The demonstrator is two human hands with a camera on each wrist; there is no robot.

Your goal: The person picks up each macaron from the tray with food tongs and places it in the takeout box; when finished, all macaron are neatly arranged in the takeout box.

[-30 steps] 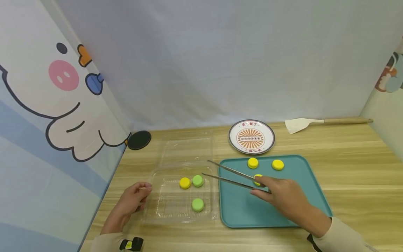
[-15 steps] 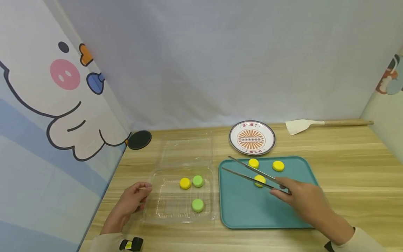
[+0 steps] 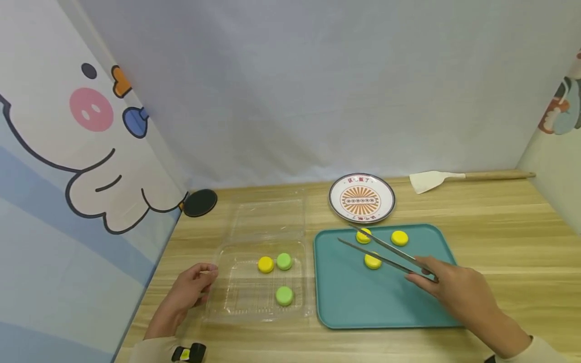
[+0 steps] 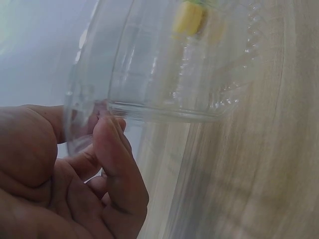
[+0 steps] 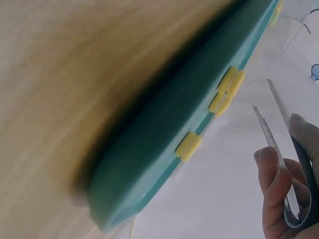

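My right hand [image 3: 463,290] holds metal tongs [image 3: 386,259] over the teal tray [image 3: 349,302]. The tong arms stand apart with nothing between their tips, as the right wrist view also shows. Three yellow macarons lie on the tray: one at the back [image 3: 363,235], one to its right [image 3: 399,238] and one nearer the middle [image 3: 372,260]. My left hand [image 3: 190,290] pinches the left rim of a clear plastic clamshell box [image 4: 149,104]. In the box sit a yellow macaron [image 3: 265,264], a green macaron [image 3: 284,261] close beside it and another green macaron [image 3: 284,296] nearer me.
The box's clear lid [image 3: 270,217] lies folded back behind it. A printed plate [image 3: 361,198] stands behind the tray. A white spatula [image 3: 428,180] with a wooden handle lies at the back right. At the back left is a black disc [image 3: 200,202].
The tongs in my right hand have swung rightward, away from the box's right edge and over the tray. My left hand and the macarons stay where they were.
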